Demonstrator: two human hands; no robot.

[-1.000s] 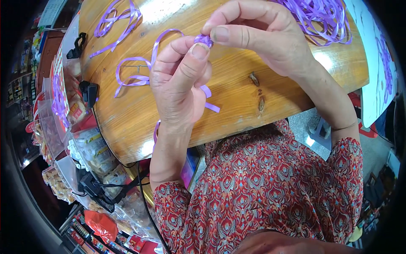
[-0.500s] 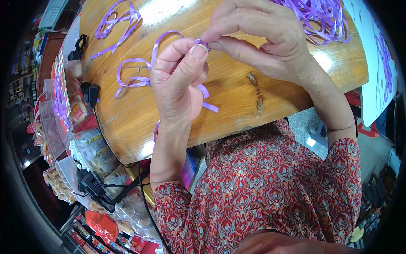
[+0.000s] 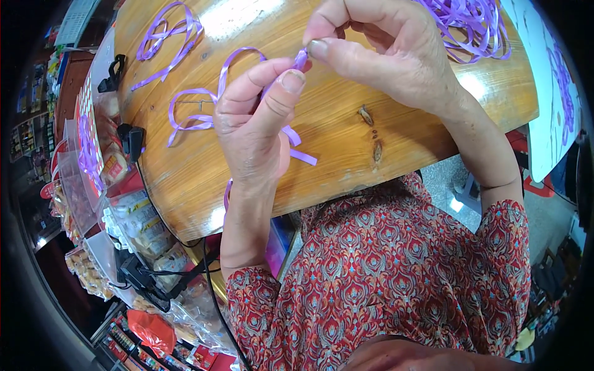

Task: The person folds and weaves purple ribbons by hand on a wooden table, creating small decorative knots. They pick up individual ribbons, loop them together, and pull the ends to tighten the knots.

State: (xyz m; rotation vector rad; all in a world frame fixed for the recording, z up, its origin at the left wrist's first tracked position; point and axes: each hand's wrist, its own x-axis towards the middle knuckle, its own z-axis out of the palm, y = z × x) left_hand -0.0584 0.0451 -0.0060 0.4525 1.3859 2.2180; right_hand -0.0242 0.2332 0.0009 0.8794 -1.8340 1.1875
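Above the wooden table, my left hand (image 3: pixel 260 114) pinches a purple ribbon (image 3: pixel 301 60) between thumb and forefinger. The gathered bit of ribbon pokes up past the fingertips, and a cut end hangs out below the palm. My right hand (image 3: pixel 387 52) is closed at the tip of that bit, thumb against the fingers; its grip on the ribbon is partly hidden. Behind my left hand, a loop of purple ribbon (image 3: pixel 175 114) lies on the wood beside a thin metal wire piece (image 3: pixel 199 102).
Another loose purple ribbon (image 3: pixel 148 52) rests at the table's far left. A heap of purple ribbon (image 3: pixel 473 31) sits at the far right, near a white marbled surface (image 3: pixel 538 123). Bagged goods (image 3: pixel 139 213) and black cables (image 3: pixel 204 272) crowd the left edge of the wooden table (image 3: pixel 334 167).
My right thumb has shifted up and turned its nail into sight. More of the gathered ribbon now shows between my two hands, and my left fingers have slid slightly down from its tip.
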